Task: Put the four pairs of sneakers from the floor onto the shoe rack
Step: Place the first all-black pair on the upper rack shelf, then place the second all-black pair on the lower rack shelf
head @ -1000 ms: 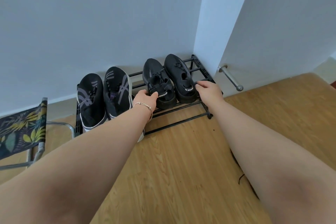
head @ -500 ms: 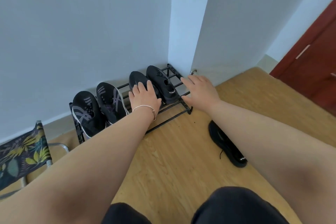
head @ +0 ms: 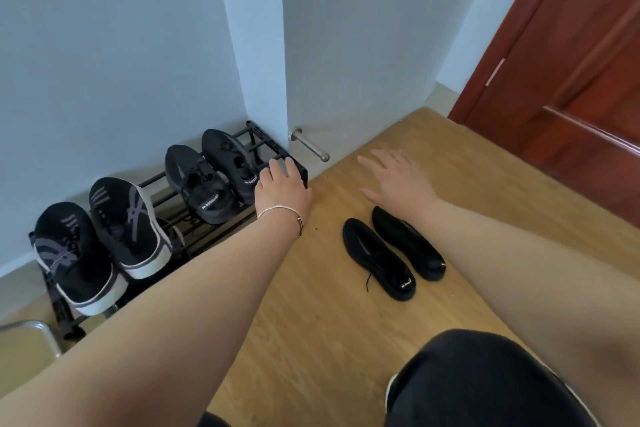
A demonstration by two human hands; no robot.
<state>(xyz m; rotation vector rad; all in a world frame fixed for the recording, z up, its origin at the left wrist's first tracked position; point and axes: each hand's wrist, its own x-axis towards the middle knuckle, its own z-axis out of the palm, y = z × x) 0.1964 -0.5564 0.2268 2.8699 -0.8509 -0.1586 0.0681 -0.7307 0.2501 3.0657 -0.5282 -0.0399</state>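
The head camera looked down at a corner where a low black metal shoe rack (head: 157,180) stood against the pale wall. Two pairs sat on its top tier: black sneakers with grey stripes and white soles (head: 100,243) at the left end, and all-black knit sneakers (head: 211,180) with white lettering on the heel tabs at the right end — toes to the wall.

The left hand (head: 282,189), a thin bracelet (head: 280,213) on its wrist, lay over the rack's right front corner just beside the heel of the rightmost knit sneaker; its fingers were loosely together, and whether they gripped the bar could not be told. The right hand (head: 394,178) hovered above the wooden floor (head: 311,305) with fingers spread and nothing in it.

A third pair, plain black sneakers (head: 393,251), lay side by side on the floor just below the right hand, a lace trailing from the nearer shoe. A metal door stop (head: 310,146) stuck out from the wall near the rack — a reddish-brown door (head: 571,62) stood at the right. A dark-clothed knee (head: 485,381) filled the lower edge, and a chrome chair frame (head: 38,331) showed at the lower left.
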